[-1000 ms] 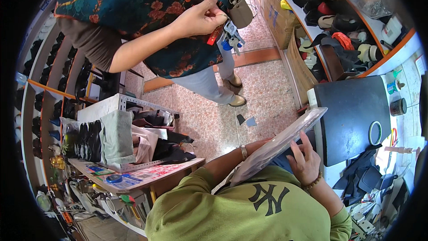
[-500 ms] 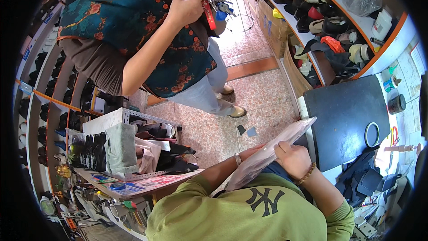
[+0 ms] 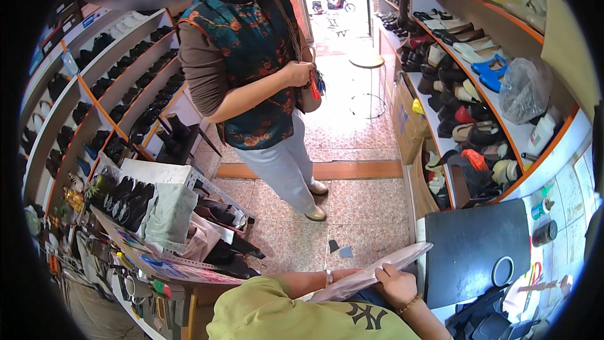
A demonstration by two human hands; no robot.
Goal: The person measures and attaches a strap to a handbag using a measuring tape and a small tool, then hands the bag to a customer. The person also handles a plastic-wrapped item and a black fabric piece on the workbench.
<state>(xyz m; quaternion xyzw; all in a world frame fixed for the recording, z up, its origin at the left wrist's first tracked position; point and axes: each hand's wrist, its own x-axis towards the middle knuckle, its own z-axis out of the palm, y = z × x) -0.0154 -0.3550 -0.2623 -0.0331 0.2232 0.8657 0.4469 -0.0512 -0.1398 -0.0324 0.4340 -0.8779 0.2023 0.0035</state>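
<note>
A flat, pale package in clear plastic is held at a slant in front of my green sweater. My right hand, with a beaded bracelet at the wrist, grips its near side, thumb and fingers closed on it. Against the package's far side is my left hand, a pale band on its wrist; its fingers are hidden behind the plastic. What lies inside the package cannot be made out.
Facing me stands a person in a floral vest, keys in hand. A dark-topped table is at my right, below shoe shelves. A rack with shoes and cloth stands left. Two scraps lie on the floor.
The view has tilted up, so the doorway and street now show and my hands sit lower in the picture. The person's hand with the keys appears lower against the body. My right hand keeps its grip.
</note>
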